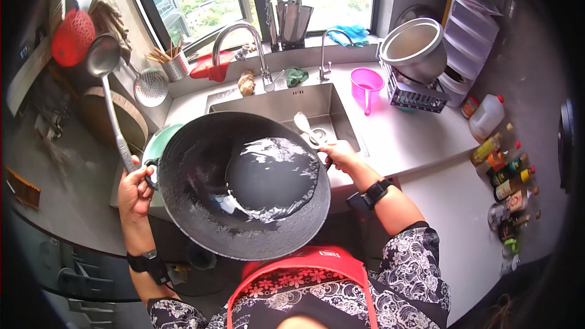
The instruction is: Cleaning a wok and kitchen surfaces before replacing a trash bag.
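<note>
A large black wok, with water pooled in it, is held up in front of my body, partly over the near edge of the steel sink. My left hand grips the wok's left handle and also has the handle of a metal ladle in it, bowl upward. At the wok's right side, my right hand is closed around the other handle. A white brush or scrubber shows just beyond the right hand, over the sink; whether that hand also holds it I cannot tell.
Behind the sink stand a curved faucet and a knife block. A pink dipper and a large metal pot on a rack are to the right. Several bottles line the right wall. A green basin lies left of the wok.
</note>
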### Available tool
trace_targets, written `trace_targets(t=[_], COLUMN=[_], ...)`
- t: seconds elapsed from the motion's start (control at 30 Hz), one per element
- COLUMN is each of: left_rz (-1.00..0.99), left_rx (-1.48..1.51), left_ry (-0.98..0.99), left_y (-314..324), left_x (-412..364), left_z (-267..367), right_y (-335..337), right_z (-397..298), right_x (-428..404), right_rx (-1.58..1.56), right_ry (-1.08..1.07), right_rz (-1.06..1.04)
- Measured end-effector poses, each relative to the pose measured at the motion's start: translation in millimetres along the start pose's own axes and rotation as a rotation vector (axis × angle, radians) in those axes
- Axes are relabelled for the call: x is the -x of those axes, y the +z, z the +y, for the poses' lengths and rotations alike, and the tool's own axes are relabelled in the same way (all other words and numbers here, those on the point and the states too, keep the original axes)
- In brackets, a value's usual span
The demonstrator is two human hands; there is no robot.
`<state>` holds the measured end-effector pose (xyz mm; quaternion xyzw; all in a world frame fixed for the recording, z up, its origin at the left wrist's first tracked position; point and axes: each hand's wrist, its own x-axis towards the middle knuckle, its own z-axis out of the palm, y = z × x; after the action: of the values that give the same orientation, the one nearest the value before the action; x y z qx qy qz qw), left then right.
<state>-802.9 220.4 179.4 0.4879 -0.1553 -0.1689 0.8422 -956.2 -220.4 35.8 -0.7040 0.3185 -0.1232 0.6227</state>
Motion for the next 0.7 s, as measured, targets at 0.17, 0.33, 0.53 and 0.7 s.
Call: trace_targets(t=[0.17, 0.33, 0.53, 0.7], left_rz=[0.122, 0.094, 0.054, -0.001], left_rx=[0.036, -0.007, 0.011, 0.012], left_ry=[0.065, 0.1, 0.079, 0.057], left_y=[44.8, 91.4, 161.3, 211.0], left_x=[-10.3, -33.3, -48.2, -49.0], left_z=[23.8, 33.2, 39.3, 41.6], right_y=[23.1, 43.6, 68.8, 72.7], right_z=[-16.4, 2.6, 18.9, 5.3], right_x=[-50.1, -103.3, -144.9, -147.3], right_rx=[-0.143, -0.052, -0.063, -0.206], right_ry=[0.121, 0.086, 0.188, 0.418], right_rz=[-0.159, -0.277, -0.38, -0.394])
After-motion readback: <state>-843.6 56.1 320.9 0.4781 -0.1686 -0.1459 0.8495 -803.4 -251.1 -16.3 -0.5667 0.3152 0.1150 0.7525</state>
